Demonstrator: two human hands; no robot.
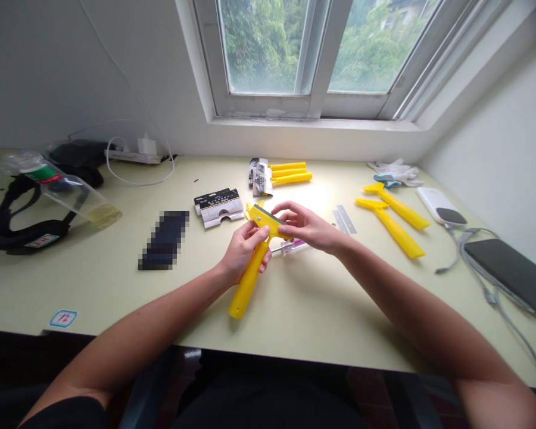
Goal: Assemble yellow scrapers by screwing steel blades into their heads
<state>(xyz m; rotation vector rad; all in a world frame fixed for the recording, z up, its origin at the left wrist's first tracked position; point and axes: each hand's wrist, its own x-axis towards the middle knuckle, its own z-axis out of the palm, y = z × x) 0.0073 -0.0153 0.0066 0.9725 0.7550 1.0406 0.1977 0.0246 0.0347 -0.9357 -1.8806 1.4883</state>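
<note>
One yellow plastic scraper (250, 277) is held at centre frame, its handle slanting down-left toward the desk's front edge and its wide head uppermost, with a dark strip (267, 216) along the head. The left hand (245, 250) is clenched around the handle just below the head; the right hand (308, 226) grasps the head between thumb and fingers. Five more yellow pieces lie on the pale desk (116, 298): two scrapers (395, 208) right of the hands and three handles (290, 174) at upper centre, touching a card pack (261, 179). Two stacked black-and-white card packs (218, 208) lie just left of the hands. Two loose metal blades (345, 218) lie just beyond the right hand, and a small pink-and-clear item (290, 246) lies beneath it. Open desk extends from the hands to the front edge, along the lower frame. A white power bank (440, 205) and a dark phone (509, 277) lie at far right; a clear face shield (67, 193) lies at far left.
</note>
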